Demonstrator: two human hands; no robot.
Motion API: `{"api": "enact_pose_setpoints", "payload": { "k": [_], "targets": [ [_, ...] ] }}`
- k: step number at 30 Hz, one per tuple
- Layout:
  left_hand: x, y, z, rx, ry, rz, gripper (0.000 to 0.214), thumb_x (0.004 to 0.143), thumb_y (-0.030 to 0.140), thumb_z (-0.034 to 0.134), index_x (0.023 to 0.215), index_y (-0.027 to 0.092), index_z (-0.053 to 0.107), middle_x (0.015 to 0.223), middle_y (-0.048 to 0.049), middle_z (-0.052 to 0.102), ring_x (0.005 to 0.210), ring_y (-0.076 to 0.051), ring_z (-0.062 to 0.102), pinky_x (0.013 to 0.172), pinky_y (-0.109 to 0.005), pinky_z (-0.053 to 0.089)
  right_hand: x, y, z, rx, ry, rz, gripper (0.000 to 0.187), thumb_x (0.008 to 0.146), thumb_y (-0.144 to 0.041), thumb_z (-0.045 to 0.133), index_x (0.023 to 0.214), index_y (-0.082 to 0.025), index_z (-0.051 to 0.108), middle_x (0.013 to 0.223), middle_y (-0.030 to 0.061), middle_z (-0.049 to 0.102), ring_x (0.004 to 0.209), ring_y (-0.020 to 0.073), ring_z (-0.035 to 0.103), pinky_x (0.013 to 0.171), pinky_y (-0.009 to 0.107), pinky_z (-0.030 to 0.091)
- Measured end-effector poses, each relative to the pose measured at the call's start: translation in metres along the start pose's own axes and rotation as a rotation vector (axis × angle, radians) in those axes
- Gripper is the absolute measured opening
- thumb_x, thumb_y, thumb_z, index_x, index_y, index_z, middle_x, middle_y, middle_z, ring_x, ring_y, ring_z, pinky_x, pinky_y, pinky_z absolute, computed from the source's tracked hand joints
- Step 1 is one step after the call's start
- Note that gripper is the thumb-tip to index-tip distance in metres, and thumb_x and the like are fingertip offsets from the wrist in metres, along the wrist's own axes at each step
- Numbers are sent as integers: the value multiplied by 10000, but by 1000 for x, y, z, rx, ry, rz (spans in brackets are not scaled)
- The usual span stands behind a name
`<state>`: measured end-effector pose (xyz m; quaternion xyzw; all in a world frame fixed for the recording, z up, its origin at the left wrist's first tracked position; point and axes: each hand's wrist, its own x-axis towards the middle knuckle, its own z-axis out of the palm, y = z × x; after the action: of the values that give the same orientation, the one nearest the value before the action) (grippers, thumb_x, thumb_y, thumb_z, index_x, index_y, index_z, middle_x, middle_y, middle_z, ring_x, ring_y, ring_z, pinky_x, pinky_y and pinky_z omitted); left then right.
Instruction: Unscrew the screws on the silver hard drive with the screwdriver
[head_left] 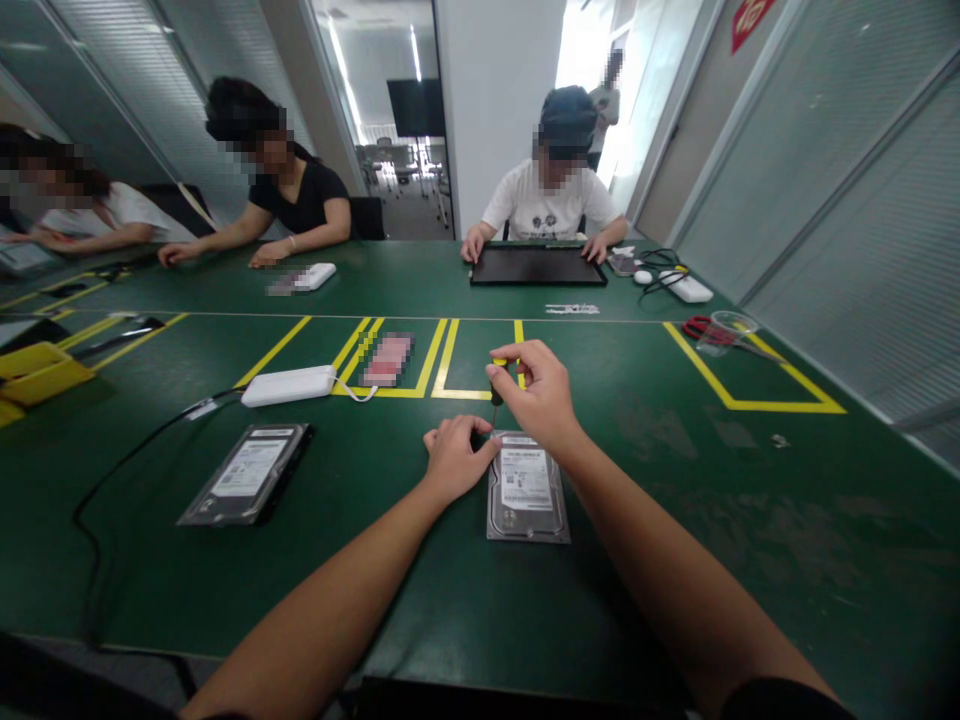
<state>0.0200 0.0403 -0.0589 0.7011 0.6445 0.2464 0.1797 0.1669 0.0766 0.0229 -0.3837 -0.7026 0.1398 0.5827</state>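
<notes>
A hard drive (529,490) with a white label lies flat on the green table in front of me. My right hand (536,390) grips a screwdriver (496,385) with a yellow and dark handle. Its thin shaft points down, almost upright, and the tip meets the drive's far left corner. At that same corner, my left hand (457,455) has its thumb and forefinger drawn together against the drive, close beside the shaft. Those fingers hide the exact contact point and any screw there. A second hard drive (251,475) rests to the left, apart from both hands.
A white power bank (289,385) with a black cable stands beyond the second drive, wired to a blurred phone (388,360). Red scissors (705,330) lie far right near a clear plastic ring. Yellow tape marks the table (675,600). Several people sit across; one holds a dark panel (538,264).
</notes>
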Motion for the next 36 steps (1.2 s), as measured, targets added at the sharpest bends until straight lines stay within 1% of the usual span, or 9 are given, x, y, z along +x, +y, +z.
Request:
{"api": "enact_pose_setpoints", "payload": {
  "k": [5, 11, 17, 23, 28, 32, 36],
  "targets": [
    [0, -1, 0, -4, 1, 1, 193, 844, 405, 662, 965, 255, 652, 1044, 4, 707, 1020, -237, 585, 909, -407, 328, -1, 0, 0, -16, -1, 16, 131, 874, -212, 589, 930, -217, 707, 852, 11, 682, 760, 155, 573, 734, 328, 457],
    [0, 1, -1, -13, -1, -2, 189, 845, 403, 659, 963, 255, 652, 1040, 7, 702, 1018, -235, 585, 910, -413, 327, -1, 2, 0, -6, 14, -13, 87, 830, -197, 633, 892, -223, 689, 849, 6, 647, 764, 153, 553, 709, 311, 445],
    [0, 1, 0, -14, 5, -2, 182, 843, 398, 655, 959, 258, 651, 1035, 9, 705, 1018, -236, 584, 905, -416, 328, 0, -3, -1, -15, 1, -30, 55, 835, -206, 636, 863, -219, 681, 839, 10, 648, 784, 161, 557, 726, 318, 449],
    [0, 0, 0, -7, 7, 4, 196, 841, 408, 657, 966, 258, 657, 1026, -1, 708, 1026, -244, 584, 901, -414, 334, -1, -1, 0, -14, -12, -16, 122, 855, -189, 587, 907, -218, 694, 888, 17, 679, 791, 160, 582, 724, 324, 452],
    [0, 1, -1, -7, 2, -4, 195, 841, 403, 660, 970, 258, 655, 1041, 3, 707, 1031, -243, 587, 914, -417, 335, -1, -2, 0, -11, -15, -28, 71, 842, -212, 620, 876, -221, 683, 867, 8, 674, 777, 159, 572, 725, 323, 456],
    [1, 0, 1, -6, 8, -5, 191, 836, 407, 666, 960, 261, 657, 1039, 5, 711, 1028, -240, 588, 916, -408, 336, -1, -5, 0, -14, -20, -29, 65, 840, -208, 623, 871, -220, 679, 871, 10, 675, 784, 161, 575, 743, 328, 462],
    [1, 1, 0, -11, 10, -2, 189, 840, 407, 661, 961, 261, 655, 1040, 5, 713, 1023, -237, 590, 921, -406, 336, 0, -5, 0, -9, -9, -27, 56, 826, -241, 674, 878, -223, 686, 880, 15, 665, 808, 167, 577, 752, 329, 470]
  ]
}}
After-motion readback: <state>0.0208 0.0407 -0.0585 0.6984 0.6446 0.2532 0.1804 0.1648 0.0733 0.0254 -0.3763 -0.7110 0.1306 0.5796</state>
